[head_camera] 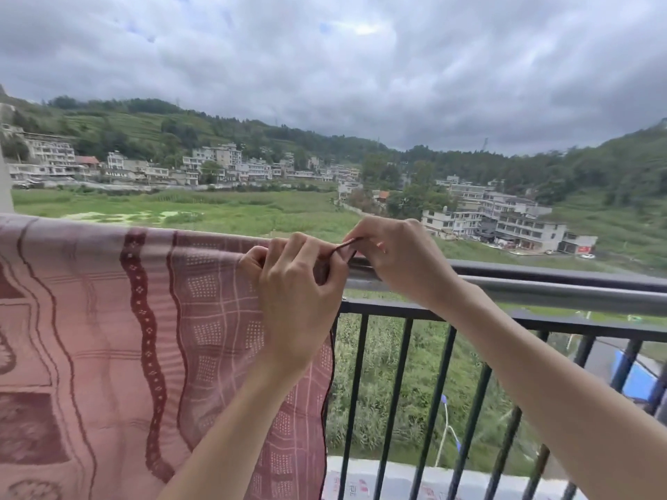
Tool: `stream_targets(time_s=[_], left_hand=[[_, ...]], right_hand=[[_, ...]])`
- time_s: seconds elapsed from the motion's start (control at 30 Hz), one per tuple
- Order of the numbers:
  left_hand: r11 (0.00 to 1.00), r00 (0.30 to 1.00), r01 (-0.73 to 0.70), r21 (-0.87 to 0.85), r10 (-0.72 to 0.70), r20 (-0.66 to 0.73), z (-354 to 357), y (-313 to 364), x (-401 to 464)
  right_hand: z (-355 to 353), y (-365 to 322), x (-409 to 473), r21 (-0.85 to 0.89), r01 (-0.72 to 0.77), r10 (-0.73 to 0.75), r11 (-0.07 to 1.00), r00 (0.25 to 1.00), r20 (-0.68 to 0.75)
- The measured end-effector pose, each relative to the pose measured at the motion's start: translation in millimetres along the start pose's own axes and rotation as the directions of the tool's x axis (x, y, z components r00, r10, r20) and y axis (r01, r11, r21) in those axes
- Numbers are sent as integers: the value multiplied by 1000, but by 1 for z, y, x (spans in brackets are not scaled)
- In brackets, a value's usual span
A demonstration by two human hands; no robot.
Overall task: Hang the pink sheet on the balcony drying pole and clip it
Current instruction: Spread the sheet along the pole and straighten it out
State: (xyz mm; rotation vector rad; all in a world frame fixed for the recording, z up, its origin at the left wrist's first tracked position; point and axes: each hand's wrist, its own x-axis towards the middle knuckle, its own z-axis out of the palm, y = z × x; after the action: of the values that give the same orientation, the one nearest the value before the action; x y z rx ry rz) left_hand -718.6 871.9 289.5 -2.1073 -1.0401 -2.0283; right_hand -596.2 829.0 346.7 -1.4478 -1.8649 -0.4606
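Observation:
The pink sheet, patterned with dark red wavy bands, hangs draped over the grey drying pole and covers its left part. My left hand grips the sheet's top right corner on the pole, fingers curled into the cloth. My right hand pinches the dark red edge of that corner just above the pole, close to the left hand's fingertips. No clip is visible; anything between the fingers is hidden.
A black balcony railing with vertical bars runs below the pole to the right. Beyond it lie a drop to a green field, a road, buildings and hills. A wall edge shows at far left.

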Motion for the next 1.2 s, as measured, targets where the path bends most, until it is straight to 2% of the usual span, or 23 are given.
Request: stream_targets(time_s=[0.13,0.5,0.73,0.87,1.0,1.1,1.2], left_hand=[[999,999,-50,6,50,-20,33,39,-18],[995,992,-103,-15,104,69,114,168,-67],[1000,992,-10,-21,13,123,166,265,-97],[1000,985,0,-20,3,170,185,300,-104],[997,988,46,-56,-37,148,213,333,-111],[988,991,96,-125,-83,102,225,349,-113],[993,992,63,-97,-52,111,242,367,-117]], right_hand=[[-30,41,-26,-22,-12,12,1000,1000,18],[-124,145,-117,-49,-75,73,996,996,-48],[-188,214,-172,-40,-70,68,997,996,-57],[-217,238,-187,-59,13,-14,998,1000,-18],[-252,269,-192,-210,105,-109,972,994,-6],[-266,282,-190,-163,80,-70,983,995,69],[-278,308,-195,-53,38,-36,998,998,47]])
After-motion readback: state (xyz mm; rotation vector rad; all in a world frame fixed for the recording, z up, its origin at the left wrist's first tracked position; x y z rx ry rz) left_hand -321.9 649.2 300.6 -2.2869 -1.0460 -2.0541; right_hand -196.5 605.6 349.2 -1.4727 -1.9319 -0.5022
